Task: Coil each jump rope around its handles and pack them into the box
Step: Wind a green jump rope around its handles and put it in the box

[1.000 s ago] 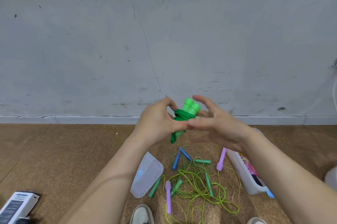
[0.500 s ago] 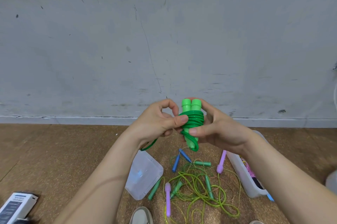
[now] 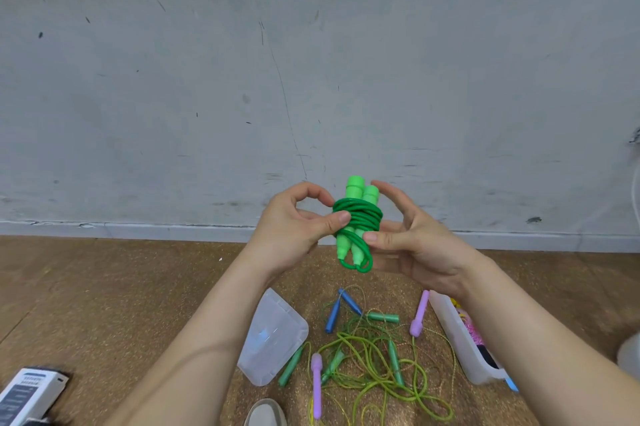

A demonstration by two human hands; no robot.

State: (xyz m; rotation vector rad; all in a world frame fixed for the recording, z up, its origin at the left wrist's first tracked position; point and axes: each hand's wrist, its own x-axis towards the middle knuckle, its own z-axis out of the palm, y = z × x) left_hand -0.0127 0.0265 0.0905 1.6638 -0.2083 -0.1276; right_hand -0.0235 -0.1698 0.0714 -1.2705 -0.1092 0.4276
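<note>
The loose tail that hung below the left hand half a second ago is gone, taken up into the bundle, and the handles now stand a little taller between the hands. Far below and left of the left hand lies a white carton on the floor. The left hand pinches the coils, thumb pressed on their front and forefinger curled behind. Beneath it rests a clear lid. Between the hands, held up in the air, is the green jump rope, its two handles upright side by side, cord wound round their middle, a short loop hanging under them. Below it sprawls a tangle of loose ropes, not yet coiled. The right hand pins the lower wraps with its thumb, its other fingers spread behind the handles. Under the right wrist stands the box. The bundle looks light, the cord smooth and springy, likely to unwind if let go; best gripped across the wraps, squeezing both stiff handles together
</note>
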